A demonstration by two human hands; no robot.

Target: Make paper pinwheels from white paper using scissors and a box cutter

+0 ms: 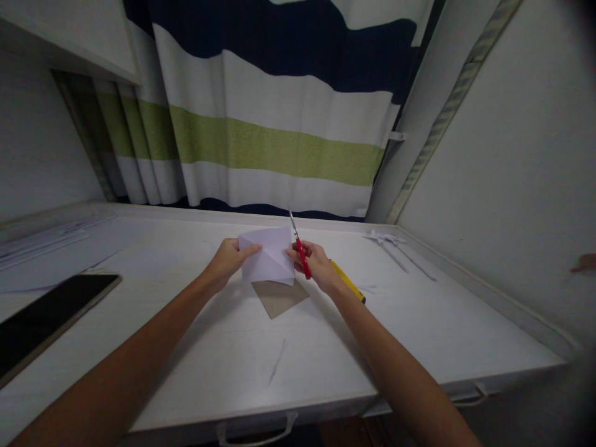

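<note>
A person's two bare hands hold a creased white paper above the middle of a white table. The grip of the left hand is closed, its thumb pressing the sheet's left side. The right hand is closed around red-handled scissors, blades pointing to the far side, with its fingertips at the paper's right edge.

Below the sheet, partly covered by it in this view, lies a brown cardboard piece. Just right, a yellow utility knife is partly hidden by the right wrist. A thin paper scrap lies nearer the front edge; cut paper strips sprawl at far right. A dark-screened device occupies the near left, with loose white sheets beyond it. A striped curtain in navy, white and green hangs behind the table.
</note>
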